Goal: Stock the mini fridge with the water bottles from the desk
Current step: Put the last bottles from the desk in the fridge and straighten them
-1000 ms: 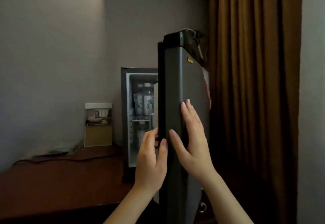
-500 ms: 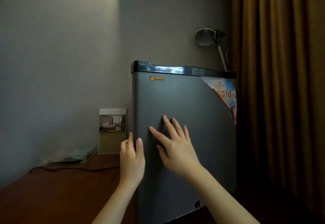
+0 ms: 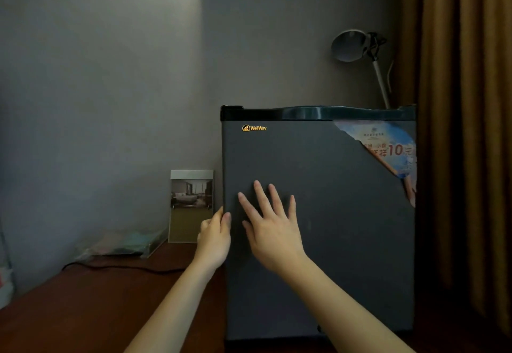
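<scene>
mini fridge (image 3: 318,228) closed, front right under fingers, sits on desk (image 3: 83,311). right hand (image 3: 273,231) flat on front, fingers spread wide. left hand (image 3: 214,237) at left edge, fingers loosely curled against it, real grip or not, can't tell. no water bottles in sight, so guessing stocking is done, nothing obvious left. photo card (image 3: 191,206) just left of left fingertips.

Bare forearms (image 3: 177,303) run to the left grip (image 3: 214,237) and right grip (image 3: 273,231), both slim-fingered.
</scene>
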